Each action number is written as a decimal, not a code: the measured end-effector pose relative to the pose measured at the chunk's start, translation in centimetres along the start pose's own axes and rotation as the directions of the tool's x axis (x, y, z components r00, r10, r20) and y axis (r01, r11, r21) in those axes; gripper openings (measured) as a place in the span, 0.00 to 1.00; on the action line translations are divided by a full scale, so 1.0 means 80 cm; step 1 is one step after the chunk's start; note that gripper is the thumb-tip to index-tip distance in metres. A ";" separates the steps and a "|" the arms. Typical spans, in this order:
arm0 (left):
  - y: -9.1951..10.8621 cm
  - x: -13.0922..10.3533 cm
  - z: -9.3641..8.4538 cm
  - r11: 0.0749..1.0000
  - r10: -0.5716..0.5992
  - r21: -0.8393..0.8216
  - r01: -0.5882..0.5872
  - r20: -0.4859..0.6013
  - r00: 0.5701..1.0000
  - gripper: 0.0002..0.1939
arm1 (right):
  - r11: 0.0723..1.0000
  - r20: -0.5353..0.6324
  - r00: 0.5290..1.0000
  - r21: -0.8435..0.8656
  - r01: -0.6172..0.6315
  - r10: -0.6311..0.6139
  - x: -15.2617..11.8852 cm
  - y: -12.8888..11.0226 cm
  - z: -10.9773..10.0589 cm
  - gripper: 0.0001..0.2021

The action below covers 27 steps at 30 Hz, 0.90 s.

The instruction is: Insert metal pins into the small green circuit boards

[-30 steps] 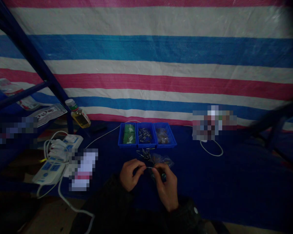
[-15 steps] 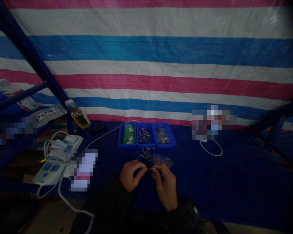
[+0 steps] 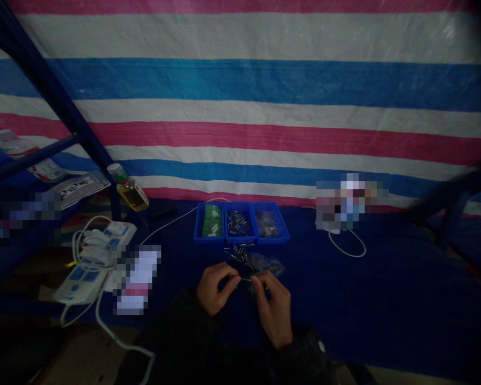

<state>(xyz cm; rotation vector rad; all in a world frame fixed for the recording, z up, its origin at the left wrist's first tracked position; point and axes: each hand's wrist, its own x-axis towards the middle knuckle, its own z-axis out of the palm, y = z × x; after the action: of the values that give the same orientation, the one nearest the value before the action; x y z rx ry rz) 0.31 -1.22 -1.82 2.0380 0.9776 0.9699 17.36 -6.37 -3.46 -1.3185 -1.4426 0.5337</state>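
My left hand (image 3: 217,289) is closed, thumb and forefinger pinched on one end of the top edge of a small clear plastic bag (image 3: 245,278). Pinching the other end is my right hand (image 3: 273,307), whose fingers hide much of the bag. Just beyond the fingertips lie several filled clear bags (image 3: 268,264) and a loose pile of thin metal pins (image 3: 238,252). Behind them three blue trays stand side by side: one with green packets (image 3: 212,220), one with metal pins (image 3: 238,222), one with clear brownish packets (image 3: 266,222).
White power strips (image 3: 92,267) with plugs and cables lie at the left, beside a blurred-out phone-like shape (image 3: 139,279). A bottle of yellow liquid (image 3: 131,192) leans near the blue frame (image 3: 56,91). A striped sheet (image 3: 240,80) hangs behind the blue tabletop (image 3: 364,305).
My fingertips have drawn slightly apart, the right hand shifting a little to the right, and more of the bag's pale edge shows between them. The trays and pins stay put.
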 end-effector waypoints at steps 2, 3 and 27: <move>0.001 0.000 -0.001 1.000 -0.006 -0.009 0.006 0.006 1.000 0.12 | 0.999 0.002 1.000 0.040 0.022 -0.022 0.000 0.000 0.000 0.12; 0.001 0.000 -0.001 1.000 -0.008 -0.016 0.008 0.008 1.000 0.12 | 0.998 0.000 0.999 0.058 0.033 -0.033 0.001 0.000 0.000 0.10; 0.001 0.001 0.000 1.000 0.026 -0.016 -0.025 0.060 0.998 0.10 | 0.997 0.064 0.998 0.080 0.019 -0.024 0.002 0.003 0.005 0.08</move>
<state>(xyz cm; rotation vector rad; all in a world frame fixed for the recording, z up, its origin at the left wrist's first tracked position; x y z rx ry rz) 0.40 -1.22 -1.72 2.0591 0.9121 0.9215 17.16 -6.02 -3.69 -1.2313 -1.4722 0.6179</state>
